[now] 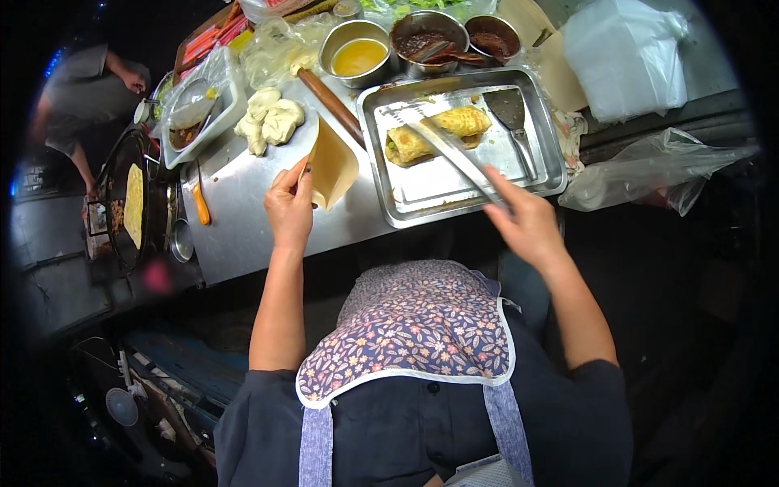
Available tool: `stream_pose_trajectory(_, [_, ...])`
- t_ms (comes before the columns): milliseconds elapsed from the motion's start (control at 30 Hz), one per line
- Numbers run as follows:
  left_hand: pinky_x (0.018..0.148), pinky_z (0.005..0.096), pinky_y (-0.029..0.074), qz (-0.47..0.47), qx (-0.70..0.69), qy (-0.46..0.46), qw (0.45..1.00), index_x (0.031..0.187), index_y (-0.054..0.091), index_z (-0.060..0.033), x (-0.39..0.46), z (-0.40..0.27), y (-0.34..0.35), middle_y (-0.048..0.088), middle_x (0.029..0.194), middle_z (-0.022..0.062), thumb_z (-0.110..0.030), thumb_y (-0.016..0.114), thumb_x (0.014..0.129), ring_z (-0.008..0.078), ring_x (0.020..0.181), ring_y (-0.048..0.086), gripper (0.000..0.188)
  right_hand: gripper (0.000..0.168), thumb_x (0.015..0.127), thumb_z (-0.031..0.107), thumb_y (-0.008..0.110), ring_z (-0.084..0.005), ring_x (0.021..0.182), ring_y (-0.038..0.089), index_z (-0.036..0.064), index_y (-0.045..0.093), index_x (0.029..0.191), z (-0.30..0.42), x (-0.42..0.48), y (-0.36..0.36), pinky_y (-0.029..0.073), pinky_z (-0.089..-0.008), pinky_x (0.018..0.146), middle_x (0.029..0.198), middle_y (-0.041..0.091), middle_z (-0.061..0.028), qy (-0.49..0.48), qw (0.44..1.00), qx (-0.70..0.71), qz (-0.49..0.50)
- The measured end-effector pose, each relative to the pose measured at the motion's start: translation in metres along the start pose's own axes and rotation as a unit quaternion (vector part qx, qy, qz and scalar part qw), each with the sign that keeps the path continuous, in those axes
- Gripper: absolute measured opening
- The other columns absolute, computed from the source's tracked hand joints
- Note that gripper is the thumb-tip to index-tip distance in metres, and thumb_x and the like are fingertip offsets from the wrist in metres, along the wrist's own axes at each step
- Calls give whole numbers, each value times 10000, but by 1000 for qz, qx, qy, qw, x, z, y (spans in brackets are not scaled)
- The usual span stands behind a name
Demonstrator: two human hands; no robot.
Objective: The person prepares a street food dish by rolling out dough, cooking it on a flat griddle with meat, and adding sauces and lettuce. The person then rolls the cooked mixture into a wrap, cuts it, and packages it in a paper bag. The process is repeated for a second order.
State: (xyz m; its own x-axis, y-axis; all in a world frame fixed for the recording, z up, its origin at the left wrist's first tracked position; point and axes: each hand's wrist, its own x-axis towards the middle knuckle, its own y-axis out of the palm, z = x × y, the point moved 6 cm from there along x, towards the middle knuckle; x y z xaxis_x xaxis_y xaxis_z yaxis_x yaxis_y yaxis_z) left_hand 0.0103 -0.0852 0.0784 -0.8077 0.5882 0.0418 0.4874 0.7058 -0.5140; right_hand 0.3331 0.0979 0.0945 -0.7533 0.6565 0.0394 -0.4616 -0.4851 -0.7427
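Note:
My left hand grips a brown paper bag by its side, with the bag's mouth spread apart. In my right hand is a pair of metal tongs, slightly blurred. The tips of the tongs lie over a rolled, filled pancake; I cannot tell whether they pinch it. That roll rests in a rectangular steel tray, its cut end showing some green filling. A metal spatula lies at the tray's right side.
Lumps of dough and a wooden rolling pin lie left of the tray. Behind stand a bowl of yellow liquid and two sauce pots. A griddle holds a flat pancake; another person stands beyond it.

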Motion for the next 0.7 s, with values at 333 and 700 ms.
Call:
stream_pose_trajectory(333, [499,239,485,47,-17,-7,999,1174,732,-75,0,10,-2,541,789,-16,-74,634,934,62,636,535,260,577,855,172,710,-323,736,661,178,536,1405,41,-26,-31,523,-426,665,834,654,-118,35,972,-209,102])
stream_pose_trajectory(700, [518,229,440,143,-85,45,985,1193,711,-29,28,9,2,547,821,-23,-135,617,977,54,650,522,258,568,902,360,646,-443,1068,623,113,539,1402,-35,-14,27,488,-475,920,1109,657,-294,292,952,-79,-52])
